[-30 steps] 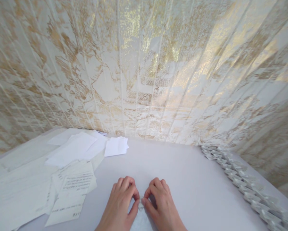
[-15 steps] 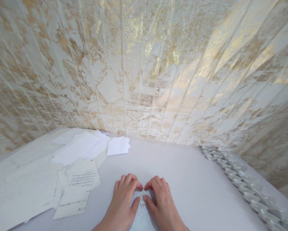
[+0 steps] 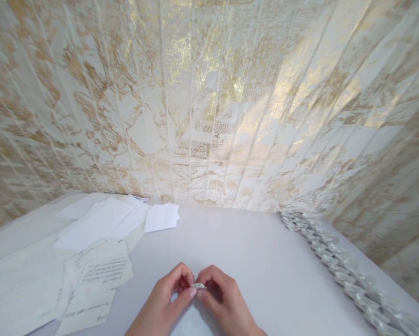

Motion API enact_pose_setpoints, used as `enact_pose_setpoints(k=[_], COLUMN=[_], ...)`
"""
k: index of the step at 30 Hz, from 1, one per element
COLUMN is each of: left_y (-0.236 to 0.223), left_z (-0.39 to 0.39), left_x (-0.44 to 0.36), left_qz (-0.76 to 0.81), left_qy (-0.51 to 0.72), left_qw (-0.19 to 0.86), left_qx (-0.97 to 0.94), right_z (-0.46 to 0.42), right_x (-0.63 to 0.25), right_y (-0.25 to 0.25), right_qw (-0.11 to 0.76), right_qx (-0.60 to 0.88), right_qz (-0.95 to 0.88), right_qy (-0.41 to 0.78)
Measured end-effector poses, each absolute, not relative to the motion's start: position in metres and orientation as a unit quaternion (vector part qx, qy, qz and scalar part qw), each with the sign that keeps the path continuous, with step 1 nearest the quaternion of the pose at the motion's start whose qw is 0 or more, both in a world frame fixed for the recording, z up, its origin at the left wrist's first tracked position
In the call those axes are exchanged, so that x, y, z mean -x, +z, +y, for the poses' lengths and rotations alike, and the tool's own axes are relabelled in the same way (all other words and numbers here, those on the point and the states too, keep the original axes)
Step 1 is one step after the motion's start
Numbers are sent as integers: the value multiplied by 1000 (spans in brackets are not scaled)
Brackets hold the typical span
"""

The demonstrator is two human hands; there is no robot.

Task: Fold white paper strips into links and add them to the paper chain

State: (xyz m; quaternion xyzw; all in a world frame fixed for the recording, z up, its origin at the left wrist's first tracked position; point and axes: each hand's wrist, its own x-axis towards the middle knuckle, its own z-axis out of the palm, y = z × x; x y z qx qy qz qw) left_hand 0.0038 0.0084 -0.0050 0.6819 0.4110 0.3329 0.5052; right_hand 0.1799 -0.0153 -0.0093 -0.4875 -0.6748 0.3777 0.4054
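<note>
Close to the table's front edge, both hands meet over a small folded piece of paper [image 3: 198,285]. My left hand [image 3: 172,291] pinches its left end between thumb and fingers. My right hand [image 3: 221,294] grips the right end the same way, with the fingers curled. The piece looks pale with greyish marks, and much of it is hidden by the fingertips. Below the hands, a pale bluish-white surface [image 3: 192,324] shows between the wrists.
Loose paper sheets [image 3: 24,284], some printed, spread over the left of the table [image 3: 226,238]. A small stack of white paper [image 3: 161,217] lies at the back. Rows of folded paper pieces [image 3: 338,270] run along the right edge. A gold-patterned curtain [image 3: 202,102] hangs behind.
My fingers have closed in on the small folded paper, which now shows raised between the fingertips instead of low between the thumbs. The whole view has shifted slightly.
</note>
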Motion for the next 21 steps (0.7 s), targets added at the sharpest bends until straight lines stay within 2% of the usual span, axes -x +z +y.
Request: enact_pose_setpoints(k=[3, 5, 10, 13, 15, 19, 21], left_y=[-5, -5, -1, 1, 1, 3, 4], left_z=[5, 1, -5, -5, -3, -2, -2], left_x=[-5, -5, -6, -5, -5, -3, -3], left_qz=[400, 399, 388, 389, 398, 399, 386], left_qy=[350, 355, 363, 375, 386, 389, 380], left_qw=[525, 524, 520, 522, 524, 529, 534], left_qx=[-665, -663, -669, -660, -646, -640, -649], right_z=[-18, -19, -18, -18, -18, -19, -18], right_x=[-181, -181, -183, -182, -182, -182, -183], right_y=[-17, -21, -23, -21, -18, -11, -9], right_qw=[411, 412, 410, 416, 430, 445, 453], right_qx=[491, 491, 477, 446, 442, 437, 430], right_qz=[-652, -669, -760, -786, -776, -726, -707], right_qy=[406, 377, 163, 97, 129, 291, 332])
